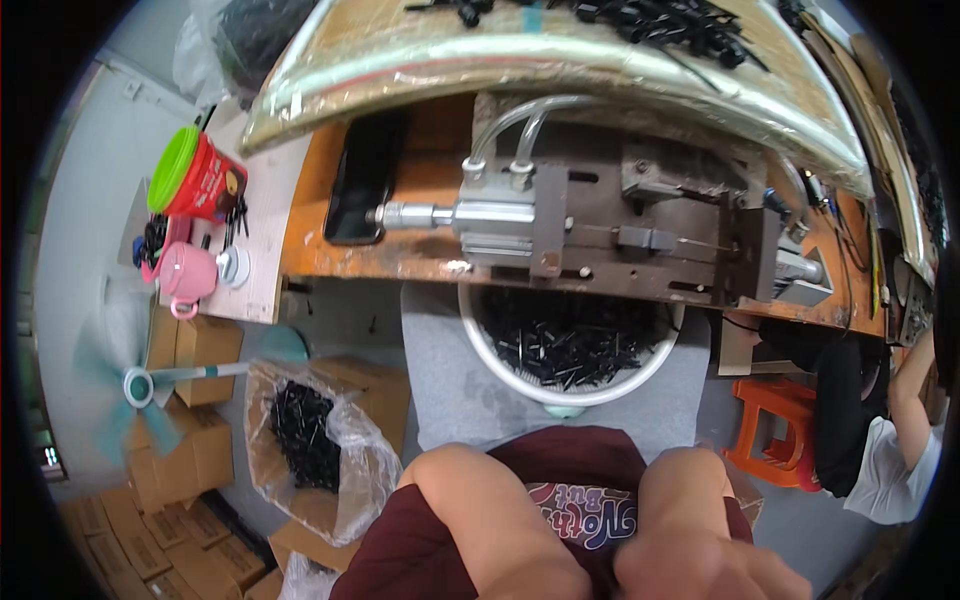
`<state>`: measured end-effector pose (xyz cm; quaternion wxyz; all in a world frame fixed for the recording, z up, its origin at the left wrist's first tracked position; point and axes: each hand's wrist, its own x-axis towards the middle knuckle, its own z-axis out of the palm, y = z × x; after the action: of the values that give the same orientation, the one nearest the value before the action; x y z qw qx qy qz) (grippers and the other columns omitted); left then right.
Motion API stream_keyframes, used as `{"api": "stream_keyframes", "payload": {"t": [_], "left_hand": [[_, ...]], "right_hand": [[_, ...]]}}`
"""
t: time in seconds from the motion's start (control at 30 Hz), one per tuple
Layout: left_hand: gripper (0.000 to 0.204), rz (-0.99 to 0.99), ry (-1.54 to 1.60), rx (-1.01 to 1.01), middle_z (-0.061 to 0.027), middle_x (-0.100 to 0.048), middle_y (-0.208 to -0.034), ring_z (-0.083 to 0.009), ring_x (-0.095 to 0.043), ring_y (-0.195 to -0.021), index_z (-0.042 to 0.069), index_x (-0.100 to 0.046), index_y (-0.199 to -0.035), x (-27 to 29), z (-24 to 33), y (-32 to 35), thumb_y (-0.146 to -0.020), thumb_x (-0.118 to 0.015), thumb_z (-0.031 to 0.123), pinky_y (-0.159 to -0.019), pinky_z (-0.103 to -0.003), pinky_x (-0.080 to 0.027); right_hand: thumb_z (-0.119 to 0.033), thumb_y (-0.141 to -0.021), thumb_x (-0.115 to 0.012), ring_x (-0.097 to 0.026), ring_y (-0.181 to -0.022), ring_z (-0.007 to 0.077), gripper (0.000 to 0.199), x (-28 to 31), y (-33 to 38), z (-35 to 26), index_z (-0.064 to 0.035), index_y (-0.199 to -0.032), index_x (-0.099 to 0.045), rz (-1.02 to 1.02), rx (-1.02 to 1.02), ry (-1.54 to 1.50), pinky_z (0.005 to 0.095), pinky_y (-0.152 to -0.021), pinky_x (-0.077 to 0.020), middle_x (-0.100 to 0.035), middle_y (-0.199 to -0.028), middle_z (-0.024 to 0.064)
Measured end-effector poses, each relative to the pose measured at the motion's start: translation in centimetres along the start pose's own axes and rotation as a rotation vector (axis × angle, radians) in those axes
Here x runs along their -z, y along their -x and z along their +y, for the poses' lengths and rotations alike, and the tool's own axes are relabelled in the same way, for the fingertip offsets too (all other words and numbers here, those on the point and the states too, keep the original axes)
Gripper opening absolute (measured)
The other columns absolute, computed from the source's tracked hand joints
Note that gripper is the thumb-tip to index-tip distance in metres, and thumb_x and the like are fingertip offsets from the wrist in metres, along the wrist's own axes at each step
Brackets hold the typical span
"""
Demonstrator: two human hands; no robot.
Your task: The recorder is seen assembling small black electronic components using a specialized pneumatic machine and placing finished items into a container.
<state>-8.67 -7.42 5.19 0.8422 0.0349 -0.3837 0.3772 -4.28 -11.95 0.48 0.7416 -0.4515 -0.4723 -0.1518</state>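
Note:
Both my arms are bent back toward the lower edge, away from the bench. My left forearm (490,510) runs out of the picture; what shows of my left hand is cut off and its fingers are hidden. At the lower right my right hand (705,572) is raised close to the view, its fingers blurred and partly cut off. No held thing shows in either hand. Beyond them, a white round basket (575,396) of small black parts (565,345) sits over a grey cloth (440,385). Behind it stands a metal clamping fixture (650,245) with an air cylinder (495,218).
A phone (358,190) lies left of the fixture. A padded shelf (560,70) with black parts overhangs the bench. At left are a red bucket (210,180), a pink cup (188,270), a spinning fan (138,385) and a lined box (345,470). An orange stool (765,430) and another person's arm (910,390) are at right.

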Motion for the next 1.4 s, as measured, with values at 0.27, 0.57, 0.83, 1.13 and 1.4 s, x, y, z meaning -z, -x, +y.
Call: {"api": "stream_keyframes", "payload": {"t": [0.27,0.57,0.83,1.13,1.4], "left_hand": [[0.04,-0.029,0.817,-0.221,-0.0216,-0.052,-0.139,-0.0161,-0.05,-0.13,-0.014,-0.044,-0.13,-1.7,-1.6,-0.9,-0.107,-0.024,0.011,-0.108,-0.018,-0.036],[0.044,-0.017,0.976,0.109,-0.0229,-0.044,-0.143,-0.0237,-0.044,-0.134,-0.009,-0.038,-0.14,-0.4,-0.3,-0.7,-0.102,-0.043,0.013,-0.114,-0.035,-0.034],[0.055,-0.647,-1.113,-0.114,-0.0286,-0.029,-0.146,-0.0398,-0.036,-0.135,-0.001,-0.034,-0.142,8.0,3.1,2.3,-0.097,-0.053,0.025,-0.109,-0.052,-0.036],[0.061,-0.49,-1.711,0.203,-0.0256,-0.038,-0.138,-0.0457,-0.047,-0.123,0.008,-0.052,-0.13,13.3,6.1,4.8,-0.076,-0.077,0.015,-0.103,-0.05,-0.045],[0.063,-0.824,-1.535,0.353,-0.0266,-0.035,-0.138,-0.0374,-0.065,-0.105,0.009,-0.048,-0.133,13.4,4.5,3.4,-0.076,-0.071,-0.004,-0.086,-0.04,-0.053]], "right_hand": [[-0.034,-0.097,-0.042,-0.061,-0.095,0.034,0.034,2.3,5.0,2.0,-0.008,-0.114,-0.056,-0.208,-0.152,0.261,0.0415,-0.084,-0.0512,-0.063,-0.103,0.0161],[-0.028,-0.092,-0.052,-0.06,-0.099,0.0334,0.035,4.7,7.3,3.3,-0.0095,-0.121,-0.054,-0.35,-0.24,0.484,0.0424,-0.084,-0.0508,-0.063,-0.109,0.0173],[-0.024,-0.088,-0.061,-0.059,-0.103,0.0327,0.043,8.6,6.7,3.1,-0.0109,-0.128,-0.052,-0.419,-0.177,0.679,0.0432,-0.085,-0.0504,-0.063,-0.114,0.0184],[-0.004,-0.082,-0.067,-0.06,-0.103,0.0299,0.032,13.4,-8.1,3.9,-0.0041,-0.114,-0.064,-0.234,0.223,1.283,0.0397,-0.083,-0.051,-0.064,-0.114,0.0178],[-0.006,-0.079,-0.071,-0.063,-0.094,0.0255,0.033,17.6,-18.5,10.3,-0.0102,-0.112,-0.066,-0.421,0.032,1.615,0.0365,-0.079,-0.0524,-0.063,-0.106,0.006]]}}
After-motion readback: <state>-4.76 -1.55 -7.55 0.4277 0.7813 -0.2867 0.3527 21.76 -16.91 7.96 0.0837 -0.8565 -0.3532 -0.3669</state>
